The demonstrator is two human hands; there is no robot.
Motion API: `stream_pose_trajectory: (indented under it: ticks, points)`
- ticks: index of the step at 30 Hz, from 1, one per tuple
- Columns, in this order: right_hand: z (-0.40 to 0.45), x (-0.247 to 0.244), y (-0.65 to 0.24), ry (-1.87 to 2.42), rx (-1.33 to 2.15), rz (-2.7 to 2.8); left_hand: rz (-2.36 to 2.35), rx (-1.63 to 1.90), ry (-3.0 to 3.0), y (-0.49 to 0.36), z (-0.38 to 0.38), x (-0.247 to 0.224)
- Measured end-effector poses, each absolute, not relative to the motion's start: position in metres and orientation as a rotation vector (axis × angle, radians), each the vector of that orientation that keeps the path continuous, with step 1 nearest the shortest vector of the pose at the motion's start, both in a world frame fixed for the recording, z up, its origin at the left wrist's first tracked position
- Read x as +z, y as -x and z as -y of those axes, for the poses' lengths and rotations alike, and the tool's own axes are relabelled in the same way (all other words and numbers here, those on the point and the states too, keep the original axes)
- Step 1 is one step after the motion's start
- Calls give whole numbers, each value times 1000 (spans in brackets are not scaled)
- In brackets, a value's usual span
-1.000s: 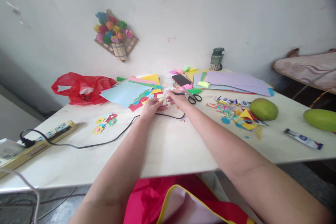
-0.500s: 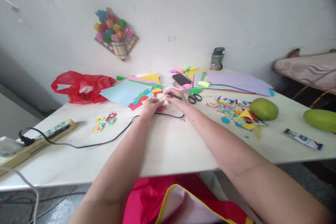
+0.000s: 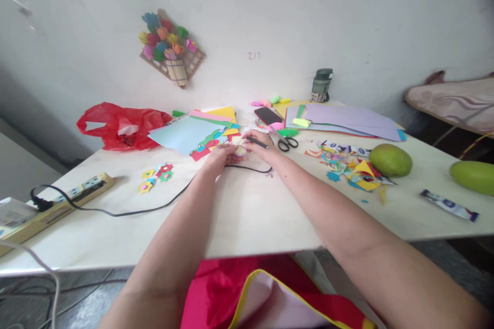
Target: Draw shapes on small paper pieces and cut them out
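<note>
My left hand [image 3: 224,155] is closed at the edge of a small pale piece [image 3: 240,149], probably paper, over the middle of the table. My right hand [image 3: 259,140] meets it from the other side, fingertips pinched at the same piece, with a black pen [image 3: 256,142] lying across its fingers. Fingers cover much of the pale piece, so its shape cannot be made out. Coloured paper cut-outs [image 3: 211,143] lie just beyond my left hand. Scissors [image 3: 287,143] with black handles rest to the right of my right hand.
A black cord [image 3: 131,213] runs from the power strip [image 3: 64,205] under my left forearm. Finished-looking paper flowers [image 3: 155,177] lie at left, paper scraps [image 3: 353,169] and green mangoes [image 3: 390,160] at right. Behind are a red bag [image 3: 111,123], phone [image 3: 268,115], paper sheets [image 3: 339,115] and bottle [image 3: 321,85].
The whole view has shifted slightly. My left hand's fingers have changed position a little around the pale piece; my right hand keeps the pen.
</note>
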State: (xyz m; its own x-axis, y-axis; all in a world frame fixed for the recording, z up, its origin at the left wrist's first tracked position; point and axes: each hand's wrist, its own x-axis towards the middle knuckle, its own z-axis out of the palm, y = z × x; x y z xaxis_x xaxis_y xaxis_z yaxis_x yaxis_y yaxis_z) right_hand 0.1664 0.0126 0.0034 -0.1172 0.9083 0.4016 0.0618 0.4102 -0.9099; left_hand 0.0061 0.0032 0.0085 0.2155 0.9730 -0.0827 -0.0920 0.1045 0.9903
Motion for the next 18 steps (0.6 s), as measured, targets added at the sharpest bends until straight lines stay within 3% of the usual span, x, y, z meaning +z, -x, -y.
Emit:
stream_pose_trajectory:
  ticks: [12,18]
  points:
    - [-4,16,-166,1090,1026,1372,-1051,1053,-1210,-8,-2,4]
    - [-6,12,-169,970,1014,1462,-1054,1057,-1252,-10,-2,1]
